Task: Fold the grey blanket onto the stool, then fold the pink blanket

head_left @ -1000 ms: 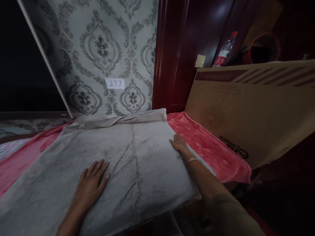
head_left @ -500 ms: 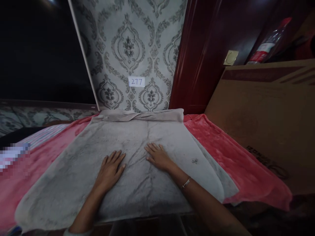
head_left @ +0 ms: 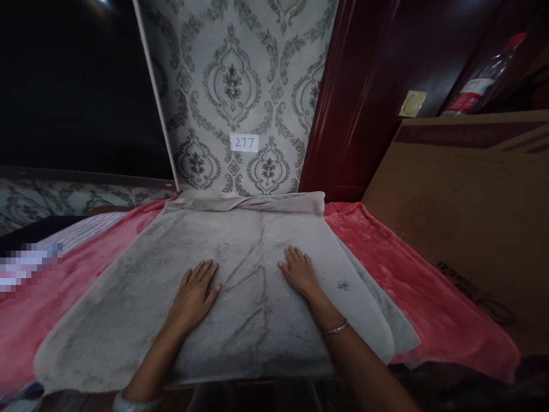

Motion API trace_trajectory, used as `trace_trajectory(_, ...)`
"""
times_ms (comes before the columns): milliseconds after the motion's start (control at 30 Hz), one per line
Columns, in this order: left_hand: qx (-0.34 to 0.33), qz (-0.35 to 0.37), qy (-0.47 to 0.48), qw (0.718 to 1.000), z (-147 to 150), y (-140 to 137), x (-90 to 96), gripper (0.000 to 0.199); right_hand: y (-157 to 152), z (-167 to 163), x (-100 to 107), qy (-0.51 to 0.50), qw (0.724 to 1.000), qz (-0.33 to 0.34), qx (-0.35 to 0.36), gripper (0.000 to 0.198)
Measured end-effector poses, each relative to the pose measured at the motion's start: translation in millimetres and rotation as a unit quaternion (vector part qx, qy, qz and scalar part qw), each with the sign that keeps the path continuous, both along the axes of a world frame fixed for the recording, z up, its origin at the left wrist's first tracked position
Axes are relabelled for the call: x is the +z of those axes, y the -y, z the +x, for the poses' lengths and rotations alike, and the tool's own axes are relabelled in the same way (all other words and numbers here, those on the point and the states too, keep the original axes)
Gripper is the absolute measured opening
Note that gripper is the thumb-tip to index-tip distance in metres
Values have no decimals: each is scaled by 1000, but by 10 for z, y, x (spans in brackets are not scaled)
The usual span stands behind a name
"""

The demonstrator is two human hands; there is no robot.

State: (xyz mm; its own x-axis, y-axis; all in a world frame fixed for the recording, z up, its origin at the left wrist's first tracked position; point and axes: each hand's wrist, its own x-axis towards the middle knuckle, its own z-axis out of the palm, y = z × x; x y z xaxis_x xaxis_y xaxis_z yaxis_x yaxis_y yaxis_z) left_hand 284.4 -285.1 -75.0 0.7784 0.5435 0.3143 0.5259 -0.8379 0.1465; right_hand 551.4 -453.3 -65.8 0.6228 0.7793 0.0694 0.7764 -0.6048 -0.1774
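A grey plush blanket lies spread out, with creases down its middle and a rolled or folded band along its far edge. My left hand rests flat on the left part of it, fingers stretched forward. On the right half, my right hand lies palm down with fingers extended; neither hand grips anything. A thin bracelet circles my right wrist, and a pale bangle shows at my left wrist. Under the grey fabric, a red plush cloth sticks out on both sides.
A large cardboard box stands at the right, with a plastic bottle behind its top edge. At the left is a big dark screen. Patterned wallpaper with a paper label reading 277 and a dark red door frame are behind.
My right hand has slid to the right across the grey blanket, away from the centre creases. My left hand stays in nearly the same place. The view has shifted slightly.
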Motion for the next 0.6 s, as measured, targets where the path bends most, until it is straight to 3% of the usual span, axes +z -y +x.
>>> trace_trajectory(167,62,9,-40,997,7,174,82,58,23,-13,-67,25,1000,-8,2,62)
trace_trajectory(333,53,-37,-89,994,-46,253,146,60,10,35,-207,50,999,-3,9,61)
trace_trajectory(467,28,-73,-91,993,-146,147,186,62,1,59,-275,64,998,-7,12,62)
trace_trajectory(600,54,-66,-99,991,-229,-152,263,63,-3,71,-300,75,997,-6,13,62)
